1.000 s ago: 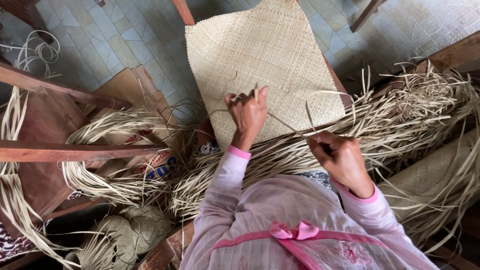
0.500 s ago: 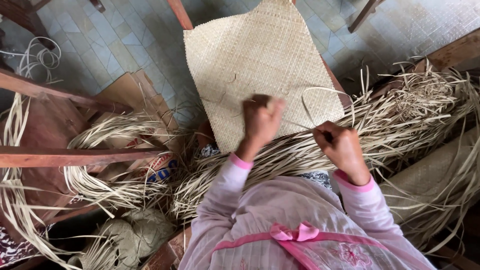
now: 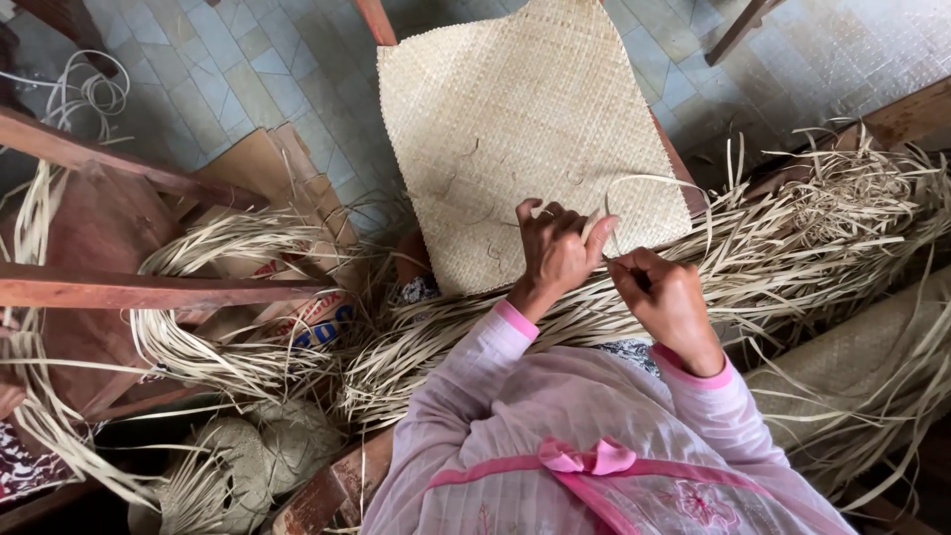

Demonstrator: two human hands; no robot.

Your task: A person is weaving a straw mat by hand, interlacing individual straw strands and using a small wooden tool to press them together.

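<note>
Head view: left hand (image 3: 555, 253) fingers clenched on the woven mat (image 3: 525, 129) edge; right hand (image 3: 669, 297) fingers pinch a thin strip (image 3: 649, 180), arching up and rightward above them; loose strips (image 3: 812, 238) beside

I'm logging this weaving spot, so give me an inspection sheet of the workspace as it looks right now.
Surface: tiled floor, partly covered.
Job's things: woven mat lying flat; loose strip looping up from its near edge.
Clutter: strip bundles, cardboard, rolled mat.
Grippers: left hand on the mat's edge; right hand pinching a strip.
Cables: nothing seen.
Surroundings: wooden frame bars.
</note>
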